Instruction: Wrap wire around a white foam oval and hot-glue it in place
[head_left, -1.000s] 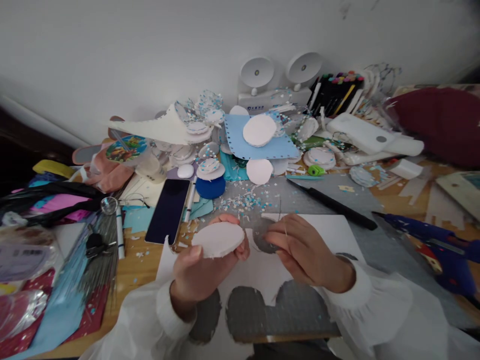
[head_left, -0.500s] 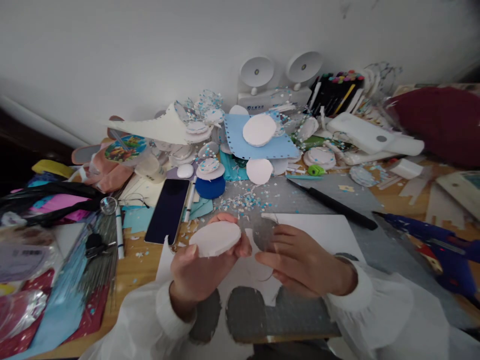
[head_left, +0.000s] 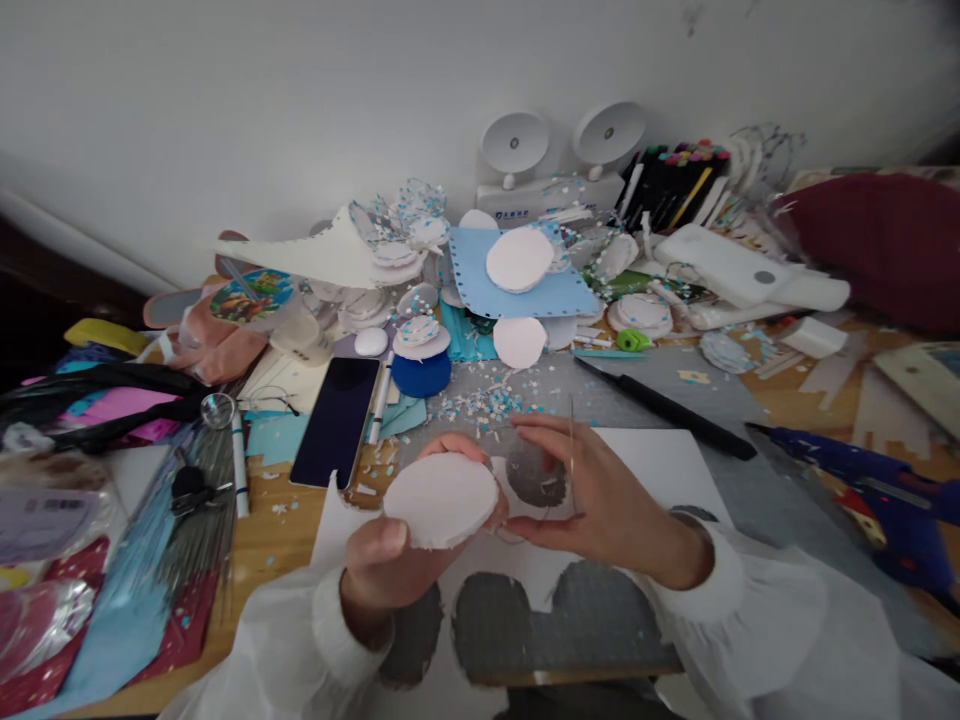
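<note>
In the head view, my left hand [head_left: 401, 555] is closed on a white foam disc [head_left: 441, 500], thumb on its near edge and fingers beneath and behind. The disc tilts so its flat face shows; its rim looks slightly rough. Just right of it, my right hand [head_left: 592, 500] is open, thumb and fingers apart. A thin wire-like strand [head_left: 571, 440] runs upright at its fingers; whether it is gripped is unclear. Beneath both hands lies a white sheet [head_left: 525, 575] with rounded cut-outs, the grey cutting mat [head_left: 495, 625] showing through.
A phone [head_left: 336, 420] and a white marker [head_left: 381, 400] lie left. Behind are blue and white foam crumbs [head_left: 495, 395], a blue disc [head_left: 421, 374] and a light-blue sheet [head_left: 480, 280] bearing a white disc. At right lie a black pen-like tool [head_left: 675, 412] and a blue glue gun [head_left: 847, 455].
The disc in my left hand has shifted slightly right and down, and its face has turned more toward me. My right hand's fingers have spread and lifted.
</note>
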